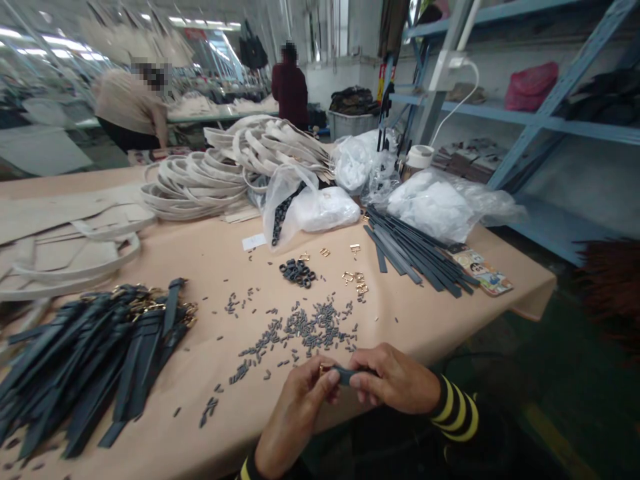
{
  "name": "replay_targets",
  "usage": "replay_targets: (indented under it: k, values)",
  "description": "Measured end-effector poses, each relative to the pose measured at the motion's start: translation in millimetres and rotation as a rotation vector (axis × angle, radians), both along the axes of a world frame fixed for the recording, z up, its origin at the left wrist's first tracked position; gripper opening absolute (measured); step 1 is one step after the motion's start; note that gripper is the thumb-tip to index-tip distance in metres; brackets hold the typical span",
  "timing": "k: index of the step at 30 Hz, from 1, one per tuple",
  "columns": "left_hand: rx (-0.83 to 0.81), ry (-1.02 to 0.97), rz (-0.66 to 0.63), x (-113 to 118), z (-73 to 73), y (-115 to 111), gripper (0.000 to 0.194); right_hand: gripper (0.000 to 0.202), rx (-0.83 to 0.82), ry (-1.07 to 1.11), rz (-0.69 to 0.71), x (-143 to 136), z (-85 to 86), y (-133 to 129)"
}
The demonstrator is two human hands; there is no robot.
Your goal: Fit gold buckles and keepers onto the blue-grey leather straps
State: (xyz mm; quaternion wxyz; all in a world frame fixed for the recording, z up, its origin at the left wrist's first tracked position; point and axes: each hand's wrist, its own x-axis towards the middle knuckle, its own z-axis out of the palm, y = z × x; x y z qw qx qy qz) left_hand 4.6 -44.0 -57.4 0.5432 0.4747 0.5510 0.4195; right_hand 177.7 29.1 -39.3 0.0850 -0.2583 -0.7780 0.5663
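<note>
Over the front edge of the table, both hands grip one short dark strap (345, 375) with a gold buckle (324, 368) at its left end. My left hand (306, 393) is closed around the buckle end, thumb on top. My right hand (393, 379) pinches the strap just to the right; its far end is hidden in the hand. Beyond the hands lie many small dark scraps (310, 323), a pile of dark strap loops (297, 272) and several loose gold buckles (359, 277).
Dark straps with gold buckles (110, 340) are heaped at left. Plain dark strips (420, 250) lie at right by plastic bags (435, 200). Coiled pale straps (200, 183) fill the back. A blue shelf (530, 120) stands at right. Two people (290, 90) are in the background.
</note>
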Motion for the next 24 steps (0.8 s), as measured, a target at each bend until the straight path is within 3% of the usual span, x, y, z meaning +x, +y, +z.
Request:
replay_targets:
  k: [3,7,13,20,24]
  values:
    - [0.021,0.101,-0.017,-8,8.1,14,0.025,0.013,0.061,0.008,0.027,-8,4.3,17]
    - [0.017,0.099,0.07,-18,4.2,37,0.025,0.015,0.191,-0.065,0.052,-20,8.8,57]
    - [-0.125,0.012,0.186,-30,-12.2,60,0.031,0.016,0.476,-0.152,-0.174,-51,15.5,118]
    - [-0.137,0.0,0.187,-29,-16.6,61,0.031,0.023,0.796,-0.326,-0.069,-117,-1.5,139]
    - [-0.107,-0.015,0.181,-31,-19.4,61,0.029,0.021,0.826,-0.413,-0.059,-132,-10.7,143]
